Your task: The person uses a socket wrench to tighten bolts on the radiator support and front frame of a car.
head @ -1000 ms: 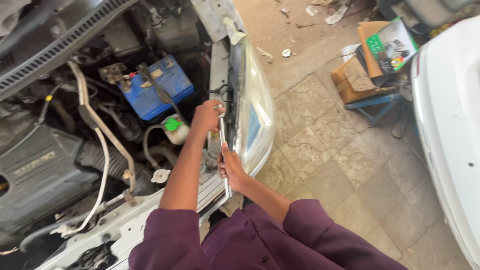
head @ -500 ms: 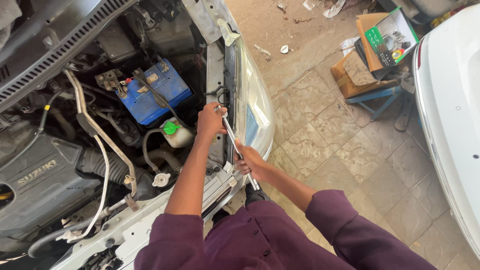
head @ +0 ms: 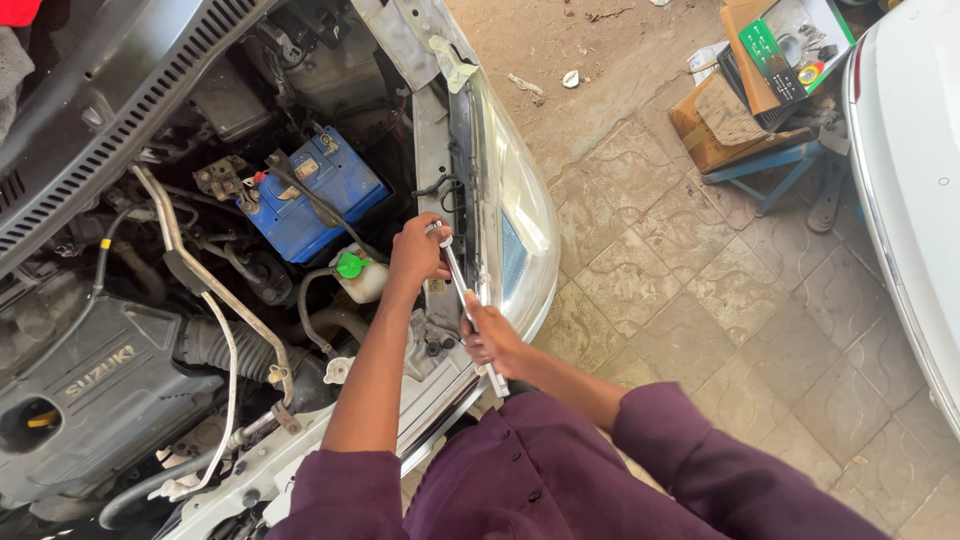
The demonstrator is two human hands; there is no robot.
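I lean over a car's open engine bay. My left hand [head: 415, 255] presses on the head end of a long metal ratchet wrench [head: 459, 283] set against the body panel just behind the headlight [head: 515, 215]. Lower down, my right hand [head: 490, 340] grips the handle of the same wrench. The tool's tip is hidden under my left fingers. Both sleeves are purple.
A blue battery [head: 315, 190] and a white reservoir with a green cap [head: 352, 268] sit left of my hands. A dark engine cover [head: 95, 385] lies lower left. On the tiled floor stand a cardboard box of items [head: 760, 75] on a blue stool and a white car [head: 915, 160].
My right hand has swung the wrench handle slightly, and both hands sit a little lower and more to the right in view. The left hand stays on the wrench head.
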